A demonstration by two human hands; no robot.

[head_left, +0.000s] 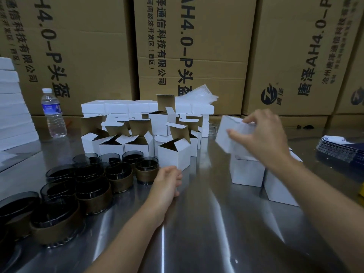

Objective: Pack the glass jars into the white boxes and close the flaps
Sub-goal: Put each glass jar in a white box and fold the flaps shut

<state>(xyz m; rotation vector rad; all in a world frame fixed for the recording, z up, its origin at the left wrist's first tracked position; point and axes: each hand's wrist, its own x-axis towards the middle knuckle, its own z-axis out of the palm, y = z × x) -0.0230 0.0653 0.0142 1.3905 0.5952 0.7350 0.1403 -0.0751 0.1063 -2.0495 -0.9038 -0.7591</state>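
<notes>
Several dark glass jars with brown sleeves stand on the left of the steel table. Behind them stand several open white boxes with raised flaps, and closed ones are stacked further back. My right hand grips a closed white box, tilted, above two closed white boxes on the right. My left hand rests on the table next to the nearest jar, fingers loosely curled, holding nothing.
A water bottle stands at the back left beside a stack of white foam sheets. Large brown cartons wall off the back. A stack of flat dark cards lies at the right edge.
</notes>
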